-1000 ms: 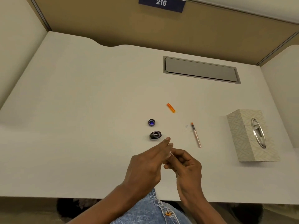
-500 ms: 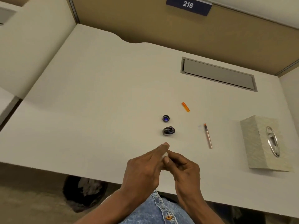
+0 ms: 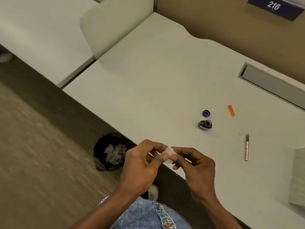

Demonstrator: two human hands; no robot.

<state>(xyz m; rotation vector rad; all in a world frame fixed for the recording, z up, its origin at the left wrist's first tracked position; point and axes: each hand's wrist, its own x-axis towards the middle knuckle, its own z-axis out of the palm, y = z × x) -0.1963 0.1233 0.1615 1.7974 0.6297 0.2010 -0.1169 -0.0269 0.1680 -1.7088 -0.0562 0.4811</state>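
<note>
1. Tissue wad (image 3: 168, 152), small and white, sits in the air just over the near edge of the worktop (image 3: 148, 90), pinched from both sides.
2. On one side the left hand (image 3: 140, 167) nips it between thumb and curled fingertips. The right hand (image 3: 198, 167) does the same from the other side, its spare fingers loosely bent (neither holds anything else).
3. The wad is light and held only at the tips, so it could drop if one hand lets go early. A toss from here could also land it on the floor (image 3: 33, 162) short of the bin (image 3: 109, 151), which stands low to the left with white scraps in it.
4. A small dark bottle (image 3: 205, 124) (it looks open) rests beyond the hands, with its cap (image 3: 206, 113) just beside it. A careless forward sweep could knock it and spill it.
5. A pen (image 3: 246, 147) and an orange cap (image 3: 231, 110) lie further right, well apart from the hands.
6. The worktop edge runs diagonally beneath the hands. To the left is open floor, so I judge the way down to the bin free.
7. A tissue box (image 3: 298, 177) sits at the far right, out of the way.
</note>
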